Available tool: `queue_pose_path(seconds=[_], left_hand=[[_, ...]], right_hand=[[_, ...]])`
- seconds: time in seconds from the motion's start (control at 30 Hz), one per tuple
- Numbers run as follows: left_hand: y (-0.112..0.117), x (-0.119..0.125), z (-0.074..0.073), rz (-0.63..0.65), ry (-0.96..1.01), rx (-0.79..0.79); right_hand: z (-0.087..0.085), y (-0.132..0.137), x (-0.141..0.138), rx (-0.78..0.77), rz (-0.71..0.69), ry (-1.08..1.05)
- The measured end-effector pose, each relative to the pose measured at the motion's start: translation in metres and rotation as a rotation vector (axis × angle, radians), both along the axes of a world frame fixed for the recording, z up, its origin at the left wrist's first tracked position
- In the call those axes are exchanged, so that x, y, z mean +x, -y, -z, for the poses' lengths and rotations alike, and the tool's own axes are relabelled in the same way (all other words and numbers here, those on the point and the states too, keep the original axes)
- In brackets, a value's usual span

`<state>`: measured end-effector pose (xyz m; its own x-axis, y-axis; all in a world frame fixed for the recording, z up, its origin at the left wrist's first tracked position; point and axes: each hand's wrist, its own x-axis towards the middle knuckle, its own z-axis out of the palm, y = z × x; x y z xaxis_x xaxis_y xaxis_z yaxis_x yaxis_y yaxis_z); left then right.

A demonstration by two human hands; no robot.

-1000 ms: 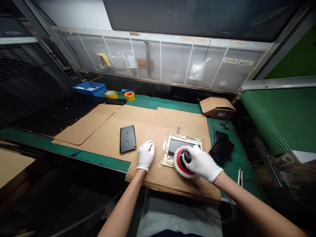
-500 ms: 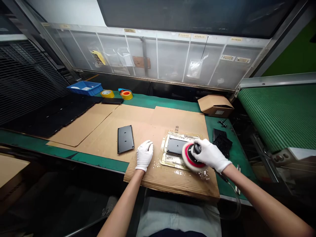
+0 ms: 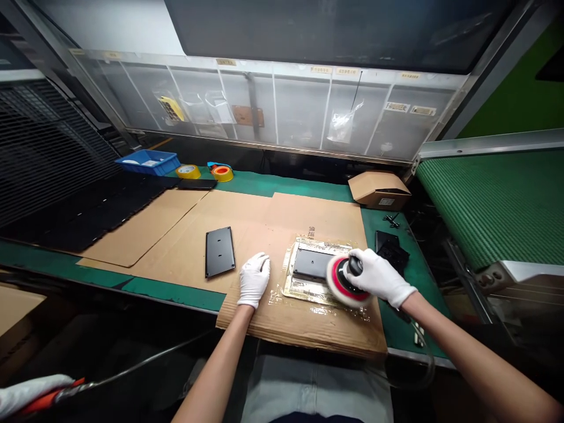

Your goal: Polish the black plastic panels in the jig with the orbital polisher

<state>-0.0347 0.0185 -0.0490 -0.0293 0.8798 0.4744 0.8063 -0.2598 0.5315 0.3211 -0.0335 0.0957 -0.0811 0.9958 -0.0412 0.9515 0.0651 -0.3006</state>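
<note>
My right hand [image 3: 379,275], in a white glove, is closed round the black body of a round sander with a red and white pad [image 3: 343,283]. The pad lies tilted on the right end of a black plate [image 3: 311,262] that sits in a taped, shiny fixture [image 3: 304,288] on corrugated cardboard [image 3: 304,326]. My left hand [image 3: 254,279], also gloved, rests flat and open on the cardboard just left of the fixture. A second black plate [image 3: 219,251] lies further left.
Black parts [image 3: 392,251] are stacked right of the fixture, a small cardboard box [image 3: 379,189] behind them. A blue bin [image 3: 148,162] and tape rolls [image 3: 221,172] stand at the back left, black trays [image 3: 88,208] at left. A green conveyor [image 3: 502,200] runs at right.
The sander in my right hand has slid rightward and slightly up along the plate. My left hand has stayed put. A white and red thing has come into view at the lower left corner.
</note>
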Motion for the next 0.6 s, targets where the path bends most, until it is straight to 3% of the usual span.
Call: queue_pose_path(seconds=[0.07, 0.27, 0.4, 0.6], left_hand=[[0.000, 0.000, -0.001, 0.005, 0.000, -0.003], [0.002, 0.001, -0.004, 0.015, -0.003, -0.021], [0.002, 0.001, -0.005, -0.004, 0.001, -0.040], [0.003, 0.000, -0.004, -0.010, 0.002, -0.086]], right_hand=[[0.002, 0.003, -0.004, 0.010, -0.006, 0.002], [-0.006, -0.040, -0.011, -0.025, 0.020, 0.117], [-0.008, -0.052, -0.018, -0.054, -0.019, 0.094], [-0.010, -0.080, -0.057, -0.067, 0.025, 0.151]])
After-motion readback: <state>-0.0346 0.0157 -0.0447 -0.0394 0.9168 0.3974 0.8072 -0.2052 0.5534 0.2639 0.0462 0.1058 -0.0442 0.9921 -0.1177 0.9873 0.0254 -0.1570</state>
